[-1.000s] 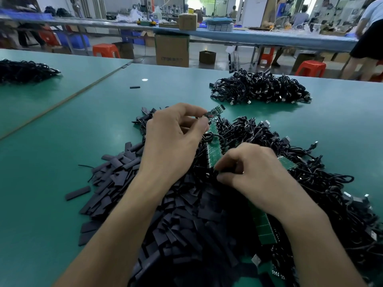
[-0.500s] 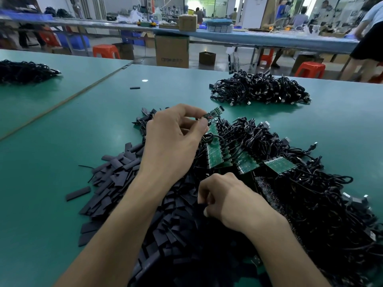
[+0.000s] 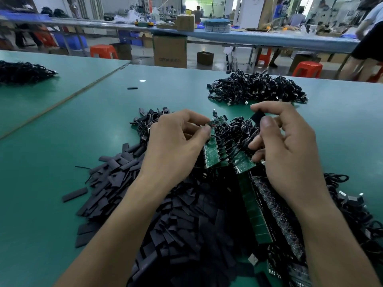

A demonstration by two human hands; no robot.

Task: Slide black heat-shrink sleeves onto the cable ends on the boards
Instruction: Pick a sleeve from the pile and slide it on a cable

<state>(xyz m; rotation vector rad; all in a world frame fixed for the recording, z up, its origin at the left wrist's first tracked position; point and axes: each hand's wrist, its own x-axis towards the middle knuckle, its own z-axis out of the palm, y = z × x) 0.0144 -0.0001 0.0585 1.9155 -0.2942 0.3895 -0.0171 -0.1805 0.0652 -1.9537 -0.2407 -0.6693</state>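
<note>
Above the green bench mat (image 3: 62, 162), the right hand (image 3: 290, 150) pinches a flat black heat-shrink sleeve (image 3: 257, 119) between thumb and forefinger, while the left hand (image 3: 176, 146) pinches a small green circuit board (image 3: 217, 121)

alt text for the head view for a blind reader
A person's right hand pinches a black heat-shrink sleeve near the left hand, which pinches the top of a green board strip amid tangled black cables. A heap of sleeves lies in front on a green table, with another cable pile behind.
</note>
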